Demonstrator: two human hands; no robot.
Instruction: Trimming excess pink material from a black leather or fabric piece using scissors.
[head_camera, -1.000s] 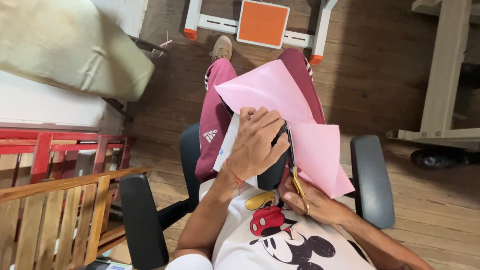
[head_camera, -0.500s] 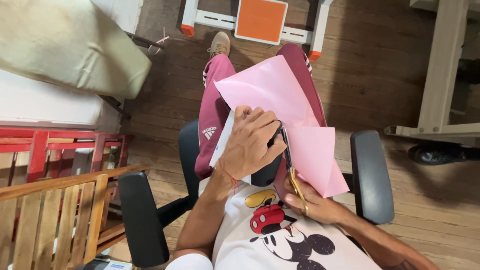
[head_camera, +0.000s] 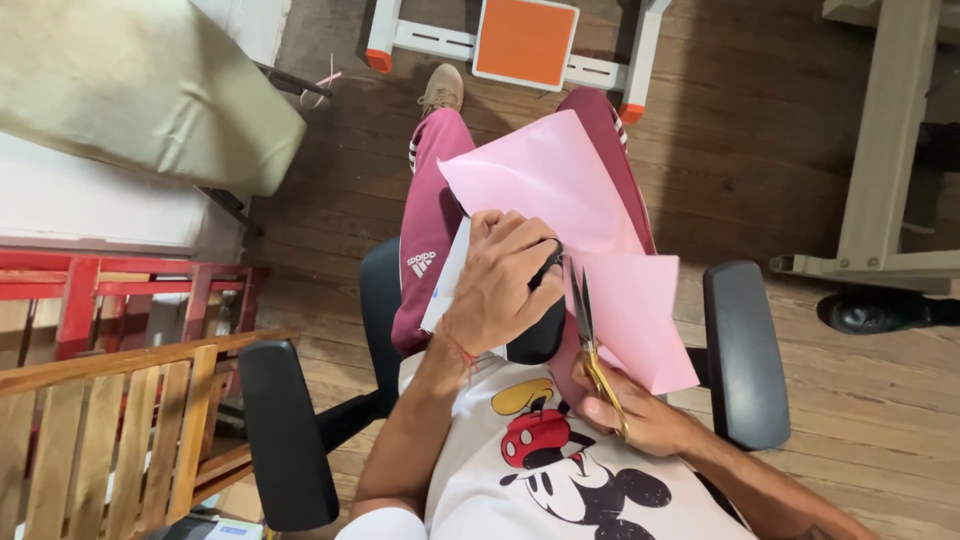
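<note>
I sit in a black office chair and look down at my lap. My left hand (head_camera: 505, 280) grips the near edge of a large pink paper sheet (head_camera: 555, 180) that lies over my maroon trousers. My right hand (head_camera: 635, 415) holds gold-handled scissors (head_camera: 585, 330) upright, their dark blades close together at the paper's edge. To the right of the blades a smaller pink piece (head_camera: 640, 315) hangs down. Under my left hand the edge of a white sheet (head_camera: 445, 285) shows.
Black chair armrests stand at left (head_camera: 285, 430) and right (head_camera: 745, 350). A wooden slatted frame (head_camera: 110, 430) and red rails (head_camera: 100, 290) are at left. A beige cushion (head_camera: 130, 85) lies upper left. An orange-and-white stand (head_camera: 525, 40) is ahead on the wooden floor. A table leg (head_camera: 885, 160) rises at right.
The view has shifted slightly. My right hand and the scissors have edged a little along the pink paper; my left hand keeps its grip.
</note>
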